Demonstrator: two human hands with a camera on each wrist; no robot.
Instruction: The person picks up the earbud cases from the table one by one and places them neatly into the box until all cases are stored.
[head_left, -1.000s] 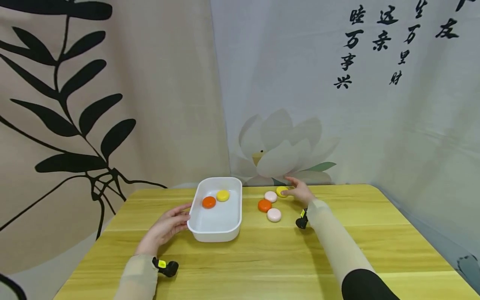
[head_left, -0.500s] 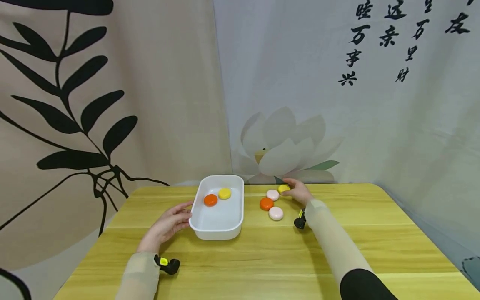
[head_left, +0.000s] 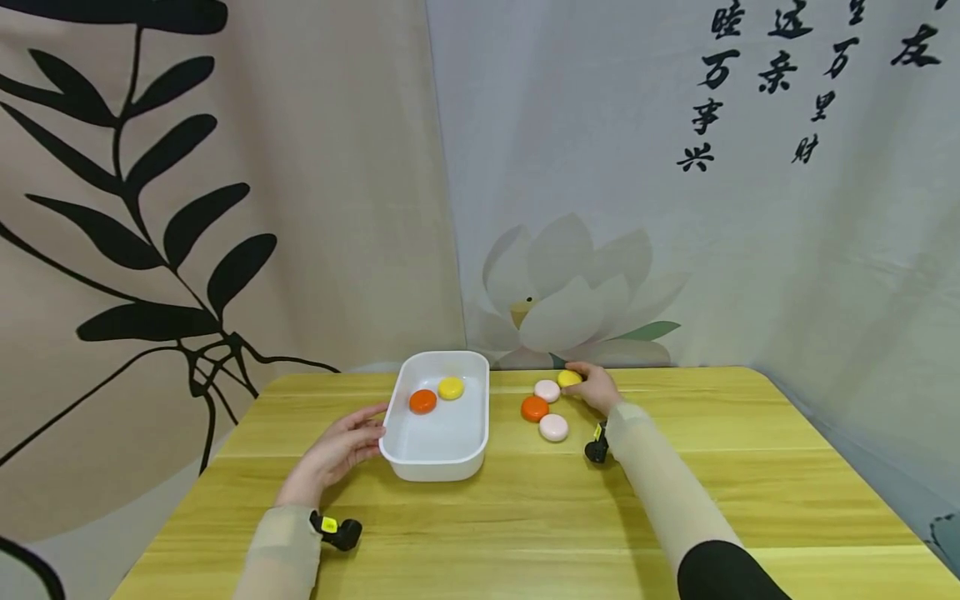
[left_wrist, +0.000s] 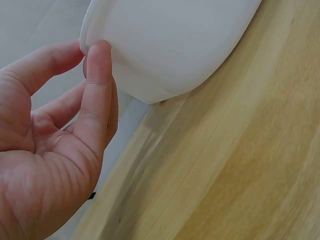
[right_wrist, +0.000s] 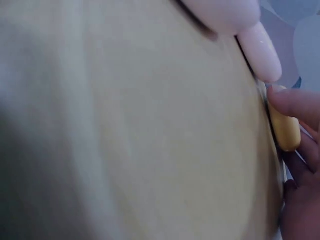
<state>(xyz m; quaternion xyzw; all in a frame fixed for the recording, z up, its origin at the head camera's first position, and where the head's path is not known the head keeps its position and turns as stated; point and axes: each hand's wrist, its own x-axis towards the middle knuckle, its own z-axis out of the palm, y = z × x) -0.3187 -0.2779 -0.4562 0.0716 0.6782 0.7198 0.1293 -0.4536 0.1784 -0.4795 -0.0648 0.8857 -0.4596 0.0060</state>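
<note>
Left hand (head_left: 339, 452) touches the tray's (head_left: 438, 445) left side, fingers relaxed; right hand (head_left: 597, 389), right of the tray, pinches a yellow disc (head_left: 567, 378).

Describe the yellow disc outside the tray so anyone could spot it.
On the wooden table, find the white tray; in the head view, look right, near the far edge. The right hand pinches the yellow disc there. Its loose neighbours are two pale pink discs and an orange disc; it alone is yellow.

Black Chinese characters (head_left: 777, 73) stand on the pale cloth backdrop (head_left: 570, 125), above and right of its printed lotus (head_left: 577, 292). Readable columns, left to right: 睦万事兴, 远亲, 万里财, 友; the upper edge crops some.
</note>
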